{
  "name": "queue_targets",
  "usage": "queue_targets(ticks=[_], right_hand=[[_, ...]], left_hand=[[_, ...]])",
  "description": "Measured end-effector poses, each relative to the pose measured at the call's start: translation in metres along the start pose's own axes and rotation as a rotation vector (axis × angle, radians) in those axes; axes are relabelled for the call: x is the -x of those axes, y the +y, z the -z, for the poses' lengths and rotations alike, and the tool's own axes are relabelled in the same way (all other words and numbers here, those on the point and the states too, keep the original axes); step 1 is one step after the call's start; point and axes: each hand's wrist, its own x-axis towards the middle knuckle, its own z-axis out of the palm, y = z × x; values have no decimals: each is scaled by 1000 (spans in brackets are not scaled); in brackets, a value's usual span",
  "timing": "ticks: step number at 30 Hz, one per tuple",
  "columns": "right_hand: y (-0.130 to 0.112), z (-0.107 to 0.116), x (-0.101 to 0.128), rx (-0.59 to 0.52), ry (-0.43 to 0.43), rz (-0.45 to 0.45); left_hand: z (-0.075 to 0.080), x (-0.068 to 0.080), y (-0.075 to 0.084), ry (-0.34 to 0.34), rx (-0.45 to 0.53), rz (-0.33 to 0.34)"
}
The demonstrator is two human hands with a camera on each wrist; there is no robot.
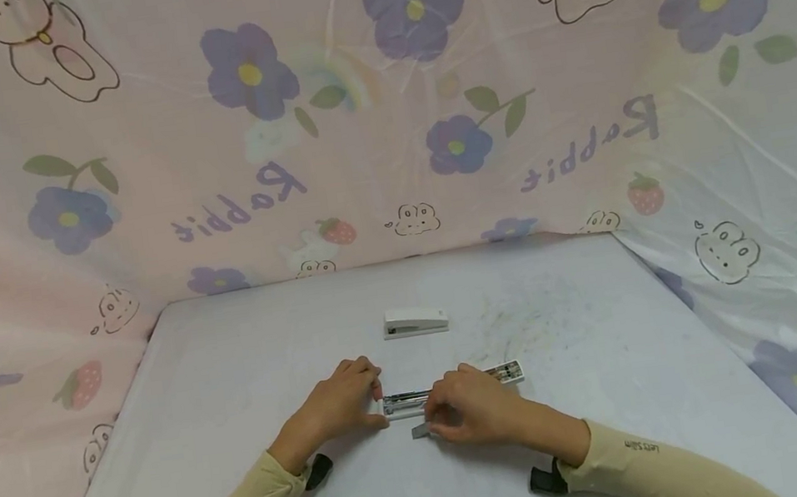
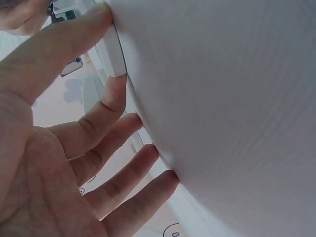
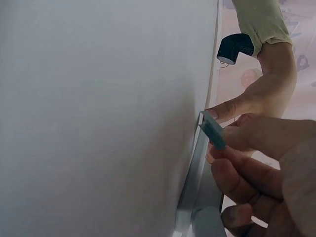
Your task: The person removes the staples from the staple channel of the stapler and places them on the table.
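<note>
An opened white stapler [image 1: 405, 404] lies lengthwise on the table, its metal staple channel facing up. My left hand [image 1: 339, 399] holds its left end, with thumb and index finger on opposite sides of the white end piece [image 2: 113, 57]. The other fingers of that hand are spread, their tips on the tabletop. Just in front of the stapler, my right hand [image 1: 476, 406] pinches a short grey strip of staples [image 1: 419, 430] between thumb and index finger. In the right wrist view the staple strip [image 3: 213, 133] shows its channel-like profile. The right hand hides the stapler's middle in the head view.
A second, closed white stapler [image 1: 414, 324] stands farther back on the white table [image 1: 265, 325]. Behind and at both sides hangs a patterned cloth [image 1: 371, 151] with flowers and rabbits. Smudges mark the tabletop at the right of the closed stapler.
</note>
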Motion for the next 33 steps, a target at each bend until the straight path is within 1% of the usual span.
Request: queue_targets(ticks=[5,9,13,17,21,24,26,29,33], right_hand=[[-1,1,-1,62,-25,2],[-3,2,-1,149,-41,14],[-6,1,-1,265,-37,46],[-8,1,-1,318,-24,64],[-11,3,0,310,-22,68],[-10,4,0,250,-2,55],[-8,5,-1,189,29,41],[-4,9,-2,105,91,25],[1,18,-7,82,167,30]], left_hand=[[-1,-2,-2,5,-5,4],[-2,-3,-2,4,-7,7],[-2,-2,-2,7,-7,9],[-2,-2,-1,6,8,9],[-1,-1,-5,-27,49,-4],[3,1,-10,-67,124,-23],[7,1,-14,-84,183,-32],[12,1,-17,-89,259,-19],[14,-2,-21,-72,296,17]])
